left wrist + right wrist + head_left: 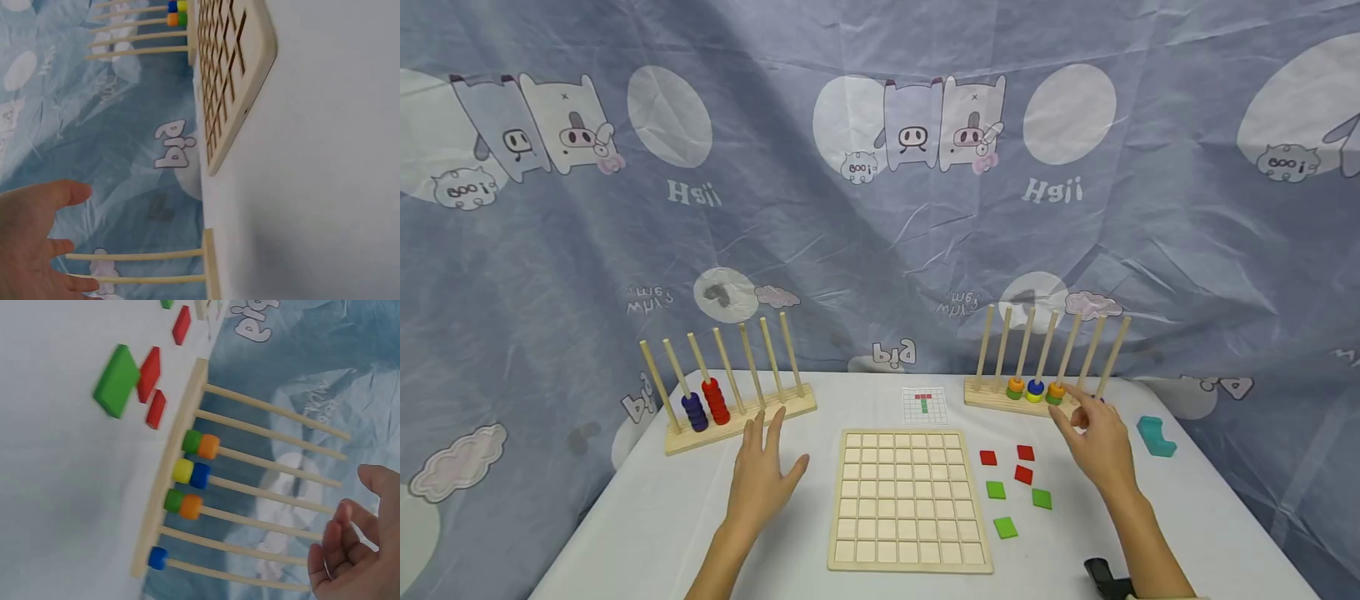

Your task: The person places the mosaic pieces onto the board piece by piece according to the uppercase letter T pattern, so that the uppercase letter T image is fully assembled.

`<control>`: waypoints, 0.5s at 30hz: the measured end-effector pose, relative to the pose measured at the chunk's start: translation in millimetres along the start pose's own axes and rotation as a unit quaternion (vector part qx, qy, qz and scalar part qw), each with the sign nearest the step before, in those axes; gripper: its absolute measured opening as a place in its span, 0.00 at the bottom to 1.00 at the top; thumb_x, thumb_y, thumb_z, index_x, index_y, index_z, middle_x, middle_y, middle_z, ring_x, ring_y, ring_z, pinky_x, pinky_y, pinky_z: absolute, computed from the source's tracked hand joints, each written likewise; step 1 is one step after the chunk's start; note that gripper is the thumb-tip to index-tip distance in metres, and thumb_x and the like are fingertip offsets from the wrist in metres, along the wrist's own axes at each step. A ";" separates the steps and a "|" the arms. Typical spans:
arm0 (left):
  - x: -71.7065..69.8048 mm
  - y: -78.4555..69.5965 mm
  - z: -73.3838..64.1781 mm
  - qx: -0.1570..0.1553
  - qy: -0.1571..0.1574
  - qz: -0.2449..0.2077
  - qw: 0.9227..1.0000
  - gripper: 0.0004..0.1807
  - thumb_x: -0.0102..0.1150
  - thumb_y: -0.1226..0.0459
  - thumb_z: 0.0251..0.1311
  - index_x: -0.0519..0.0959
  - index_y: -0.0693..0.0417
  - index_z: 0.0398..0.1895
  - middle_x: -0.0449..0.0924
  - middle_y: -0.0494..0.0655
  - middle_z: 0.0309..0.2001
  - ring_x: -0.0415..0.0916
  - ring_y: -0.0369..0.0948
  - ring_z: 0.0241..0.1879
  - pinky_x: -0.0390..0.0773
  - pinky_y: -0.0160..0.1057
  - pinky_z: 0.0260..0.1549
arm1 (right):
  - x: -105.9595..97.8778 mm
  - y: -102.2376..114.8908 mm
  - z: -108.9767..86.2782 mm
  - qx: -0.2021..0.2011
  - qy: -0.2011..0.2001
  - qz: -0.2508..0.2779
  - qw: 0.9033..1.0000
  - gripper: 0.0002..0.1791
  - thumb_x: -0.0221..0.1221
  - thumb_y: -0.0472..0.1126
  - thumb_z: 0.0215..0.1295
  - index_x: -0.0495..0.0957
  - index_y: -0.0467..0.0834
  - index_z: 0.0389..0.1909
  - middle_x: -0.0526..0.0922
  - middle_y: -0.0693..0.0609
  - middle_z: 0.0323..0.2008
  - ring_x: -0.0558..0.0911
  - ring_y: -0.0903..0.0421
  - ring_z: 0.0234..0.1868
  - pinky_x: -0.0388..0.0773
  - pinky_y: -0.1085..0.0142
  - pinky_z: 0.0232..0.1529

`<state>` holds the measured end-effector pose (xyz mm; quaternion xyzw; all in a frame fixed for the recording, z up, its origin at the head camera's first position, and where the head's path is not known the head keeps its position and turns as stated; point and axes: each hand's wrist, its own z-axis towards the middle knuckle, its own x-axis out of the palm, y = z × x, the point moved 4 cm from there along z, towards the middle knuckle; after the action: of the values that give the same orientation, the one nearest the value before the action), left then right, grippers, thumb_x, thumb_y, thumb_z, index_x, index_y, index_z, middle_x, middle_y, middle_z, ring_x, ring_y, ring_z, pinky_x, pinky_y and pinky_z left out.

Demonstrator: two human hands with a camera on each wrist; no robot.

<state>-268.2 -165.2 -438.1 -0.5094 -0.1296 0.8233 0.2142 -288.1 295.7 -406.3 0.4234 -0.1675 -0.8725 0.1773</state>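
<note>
In the head view my left hand [762,482] hovers with fingers spread near the left peg rack [741,425], holding nothing. That rack carries dark blue beads [695,412] and red beads [716,402] on two pegs. My right hand [1101,437] is raised at the right peg rack [992,395], its fingers loosely bent and nothing seen between them. In the right wrist view this hand [353,544] is by the peg tops, apart from the beads. The rack bears green-and-orange pairs [200,444], a yellow-and-blue pair [192,474] and a single blue bead [158,557].
A wooden grid board [910,500] lies between the hands. Right of it are red tiles [1026,452] and green tiles [1006,527]. A pattern card [925,406] lies behind the board. At the right are a teal block [1156,436] and a black object [1105,577].
</note>
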 end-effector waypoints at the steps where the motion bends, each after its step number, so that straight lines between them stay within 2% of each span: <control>1: 3.2 -0.1 -2.0 -0.004 -0.005 -0.011 1.000 0.43 0.65 0.55 0.50 0.56 0.53 0.69 0.51 0.67 0.67 0.45 0.64 0.66 0.57 0.68 0.54 | 4.3 -4.7 -1.6 0.015 0.005 0.006 1.000 0.25 0.60 0.48 0.61 0.73 0.39 0.56 0.66 0.51 0.17 0.65 0.52 0.20 0.63 0.61 0.19; 3: 9.8 -0.5 -5.9 -0.011 -0.010 -0.030 0.999 0.42 0.65 0.56 0.50 0.57 0.54 0.68 0.53 0.66 0.66 0.49 0.63 0.65 0.60 0.67 0.53 | 13.3 -13.5 -5.1 0.042 0.022 0.020 0.999 0.26 0.58 0.52 0.62 0.73 0.40 0.56 0.62 0.52 0.13 0.61 0.55 0.14 0.58 0.64 0.13; 5: 15.6 -1.3 -9.7 -0.018 -0.012 -0.059 0.998 0.41 0.65 0.58 0.51 0.59 0.56 0.67 0.55 0.66 0.65 0.53 0.62 0.64 0.62 0.65 0.53 | 22.9 -22.1 -8.3 0.065 0.036 0.038 0.997 0.28 0.57 0.56 0.61 0.74 0.41 0.55 0.59 0.53 0.10 0.57 0.57 0.10 0.56 0.61 0.08; 7: 21.6 -1.4 -13.5 -0.026 -0.004 -0.093 0.995 0.39 0.65 0.59 0.52 0.59 0.57 0.66 0.56 0.64 0.65 0.55 0.60 0.63 0.63 0.63 0.53 | 32.9 -30.3 -11.2 0.074 0.054 0.060 0.994 0.29 0.56 0.59 0.60 0.74 0.42 0.54 0.58 0.54 0.08 0.56 0.57 0.09 0.57 0.58 0.07; 9: 27.5 -1.0 -17.5 -0.035 0.006 -0.132 0.991 0.38 0.64 0.60 0.53 0.60 0.57 0.66 0.57 0.63 0.64 0.57 0.59 0.63 0.63 0.61 0.55 | 44.1 -40.3 -14.3 0.073 0.065 0.075 0.992 0.30 0.56 0.62 0.59 0.75 0.45 0.54 0.57 0.55 0.07 0.58 0.52 0.07 0.57 0.60 0.07; 13: 41.8 2.4 -24.8 -0.041 0.039 -0.198 0.979 0.36 0.62 0.59 0.56 0.60 0.56 0.66 0.58 0.59 0.65 0.56 0.57 0.64 0.61 0.60 0.57 | 59.5 -52.9 -20.4 0.063 0.093 0.102 0.988 0.28 0.60 0.59 0.56 0.75 0.46 0.54 0.57 0.57 0.07 0.64 0.42 0.08 0.55 0.67 0.07; 15: 49.4 5.1 -27.5 -0.041 0.058 -0.215 0.974 0.35 0.61 0.57 0.58 0.59 0.57 0.66 0.59 0.59 0.65 0.56 0.57 0.64 0.60 0.60 0.57 | 62.1 -54.2 -21.9 0.072 0.121 0.108 0.984 0.27 0.62 0.55 0.57 0.75 0.45 0.54 0.58 0.56 0.08 0.63 0.45 0.08 0.53 0.69 0.09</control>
<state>-263.9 -145.9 -491.3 -0.5249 -0.2575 0.7208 0.3723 -315.6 312.4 -485.3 0.5169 -0.2513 -0.7765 0.2583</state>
